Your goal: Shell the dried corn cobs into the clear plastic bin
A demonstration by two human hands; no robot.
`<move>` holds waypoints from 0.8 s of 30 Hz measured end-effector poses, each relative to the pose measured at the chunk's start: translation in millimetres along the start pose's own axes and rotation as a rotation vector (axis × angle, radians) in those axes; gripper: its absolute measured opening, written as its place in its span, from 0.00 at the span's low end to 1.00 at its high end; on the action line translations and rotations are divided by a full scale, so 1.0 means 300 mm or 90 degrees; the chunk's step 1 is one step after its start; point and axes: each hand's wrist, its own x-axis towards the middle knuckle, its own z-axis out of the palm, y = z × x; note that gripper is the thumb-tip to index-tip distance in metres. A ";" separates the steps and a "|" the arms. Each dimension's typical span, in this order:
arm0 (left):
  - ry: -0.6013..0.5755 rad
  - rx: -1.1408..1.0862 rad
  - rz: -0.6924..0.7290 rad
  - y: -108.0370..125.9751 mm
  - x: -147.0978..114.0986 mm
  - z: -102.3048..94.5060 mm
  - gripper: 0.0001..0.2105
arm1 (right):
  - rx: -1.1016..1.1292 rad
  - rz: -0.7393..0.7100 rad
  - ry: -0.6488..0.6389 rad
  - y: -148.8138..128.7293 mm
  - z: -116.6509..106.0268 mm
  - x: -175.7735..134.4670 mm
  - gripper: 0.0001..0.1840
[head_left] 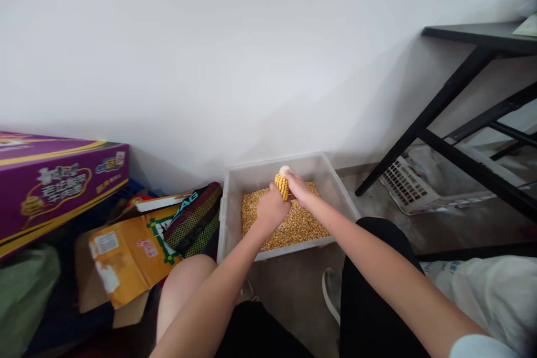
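An ear of dried corn point(281, 184) is held up over a translucent plastic bin point(222, 224), its pale end pointing up and away from me. My left hand point(272, 208) is closed round its lower part. From the right, my right hand point(298, 189) grips the upper part, with the thumb near the pale tip. Between the hands, yellow kernels still sit in rows on the ear. Loose corn kernels point(293, 232) cover the floor of the bin below. The fingers on the far side of the ear are hidden.
Left of the bin lie a mesh bag point(195, 221), an orange package point(130, 251) and a purple carton point(62, 190). On the right stand a black-legged table point(444, 89), a white plastic basket point(413, 184) and a white sack point(490, 291). A white wall point(251, 56) rises behind.
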 end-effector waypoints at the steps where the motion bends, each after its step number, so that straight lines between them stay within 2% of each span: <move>1: 0.001 -0.004 0.007 -0.007 0.001 -0.007 0.18 | 0.007 0.023 -0.013 -0.013 -0.005 -0.009 0.21; 6: 0.006 -0.023 0.021 -0.031 0.001 -0.026 0.19 | 0.025 0.108 -0.046 -0.055 -0.031 -0.030 0.23; 13: -0.006 -0.126 0.012 -0.049 0.014 -0.021 0.29 | 0.028 0.081 -0.173 -0.058 -0.061 -0.038 0.15; 17: -0.006 -0.156 0.016 -0.054 0.013 -0.020 0.28 | 0.011 0.074 -0.233 -0.057 -0.082 -0.041 0.17; 24: 0.010 -0.064 0.018 -0.042 -0.011 -0.003 0.26 | -0.012 0.069 -0.236 -0.045 -0.077 -0.051 0.13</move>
